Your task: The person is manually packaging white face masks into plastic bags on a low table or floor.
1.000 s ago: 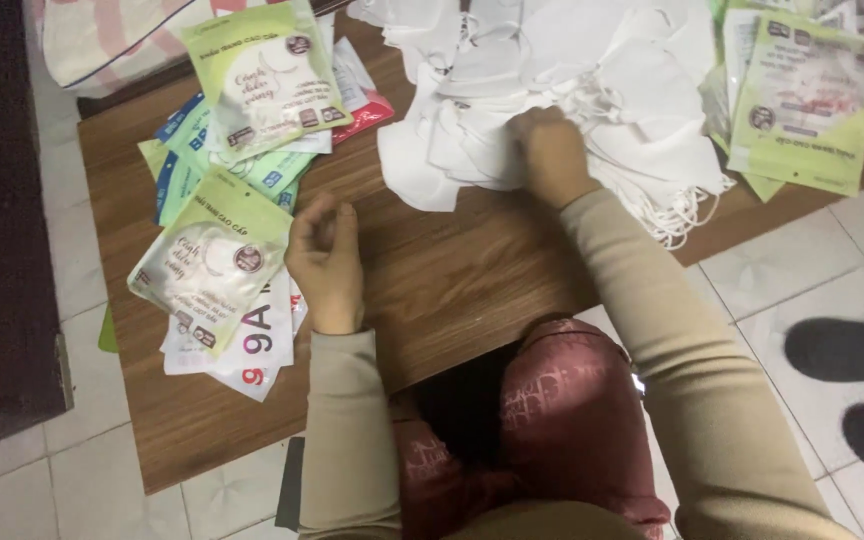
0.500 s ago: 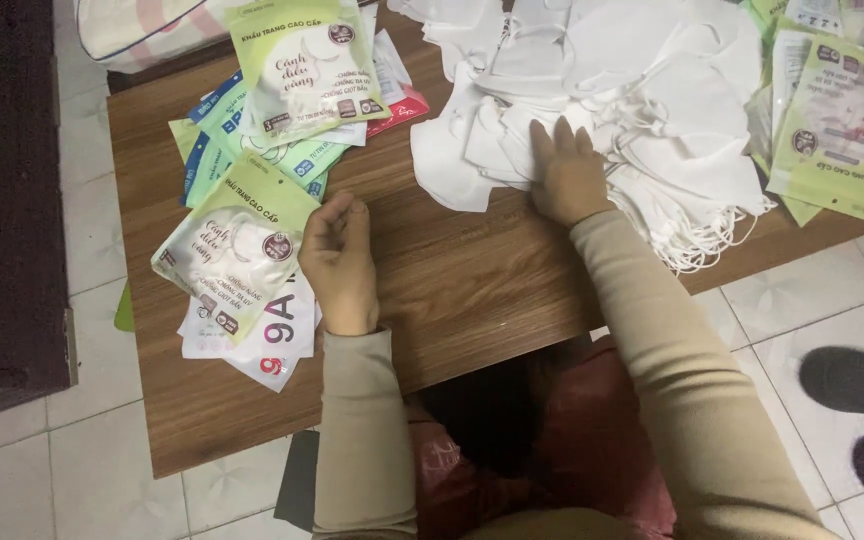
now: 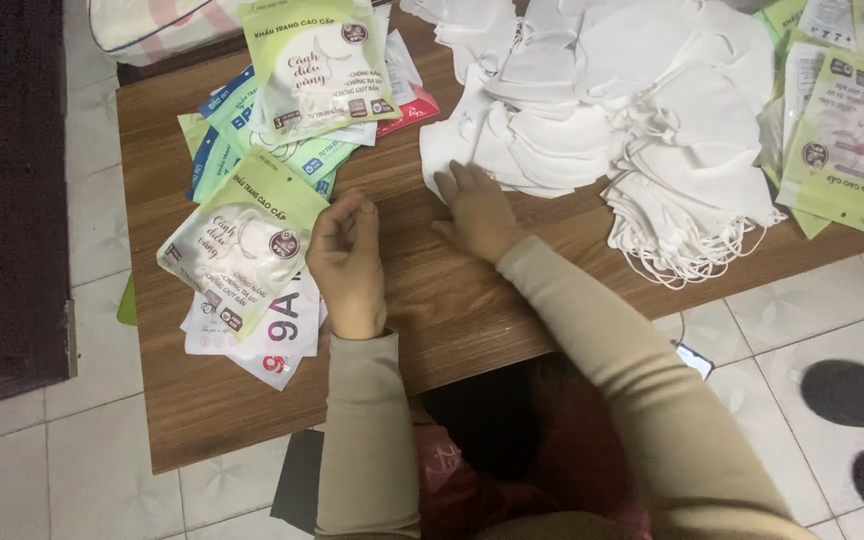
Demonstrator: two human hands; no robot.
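My left hand [image 3: 348, 262] sits mid-bench, fingers curled loosely, nothing in it, just beside the green-and-white mask packet [image 3: 242, 240] lying on other packets by the bench [image 3: 452, 290] left edge. My right hand [image 3: 479, 210] lies flat, fingers spread, empty, fingertips touching the near edge of the white mask pile [image 3: 612, 110] spread along the far edge. More green packets [image 3: 847, 140] sit at the right edge. Hands are apart.
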